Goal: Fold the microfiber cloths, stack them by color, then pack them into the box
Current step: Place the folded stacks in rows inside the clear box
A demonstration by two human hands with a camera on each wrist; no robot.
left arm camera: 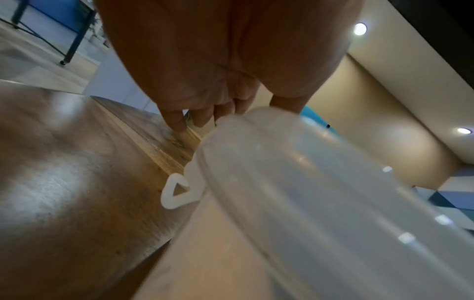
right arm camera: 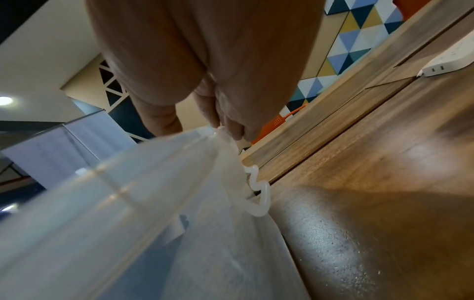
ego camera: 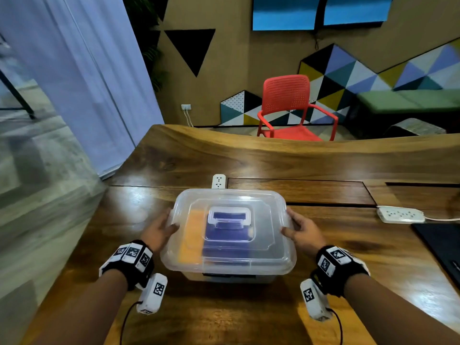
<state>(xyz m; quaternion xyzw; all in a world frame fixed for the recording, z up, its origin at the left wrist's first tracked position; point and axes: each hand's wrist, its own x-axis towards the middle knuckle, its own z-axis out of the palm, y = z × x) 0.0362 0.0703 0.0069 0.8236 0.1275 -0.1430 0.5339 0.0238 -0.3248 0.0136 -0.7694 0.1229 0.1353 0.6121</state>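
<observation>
Left hand (ego camera: 159, 231) grips left rim of lid (ego camera: 263, 242), thumb on top, fingers curled under edge. Right hand (ego camera: 302, 232) holds right rim likewise. Lid seated on clear plastic box (ego camera: 229, 277), near centre of wooden worktop (ego camera: 273, 160). Inside: orange cloths (ego camera: 191, 237) left, blue cloths (ego camera: 226, 245) right. Power strip (ego camera: 400, 215) well right.

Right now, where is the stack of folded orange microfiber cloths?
In the head view, the folded orange microfiber cloths lie inside the clear plastic box, on its left side, beside the blue cloths and nearest the left hand.
</observation>
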